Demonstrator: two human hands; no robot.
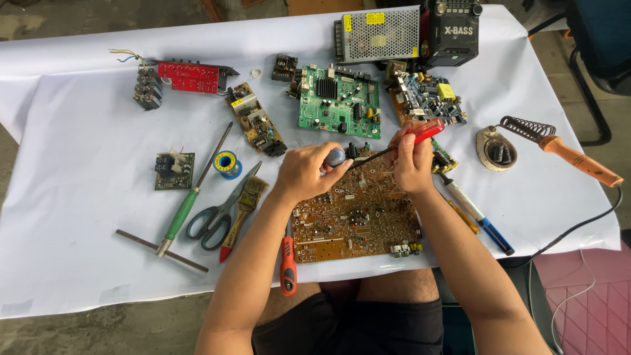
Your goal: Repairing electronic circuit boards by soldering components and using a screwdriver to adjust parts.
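Note:
A brown circuit board (355,220) lies on the white cloth (79,197) right in front of me. My left hand (303,172) rests on the board's far left edge, its fingers closed around a blue-grey rounded part (336,156) next to a small black component (352,151). My right hand (413,164) grips a red-handled screwdriver (426,131). Its dark shaft slants down-left across the board's far edge toward my left hand. The tip lies close to my left fingers, and I cannot tell what it touches.
Behind the hands lie a green circuit board (338,102), a blue board (430,98), a metal mesh box (378,34) and a black radio (453,29). To the right are a soldering iron (578,158) and its stand (496,150). Scissors (213,223), a brush (244,207), a solder spool (227,164) and an orange-handled tool (288,263) lie to the left.

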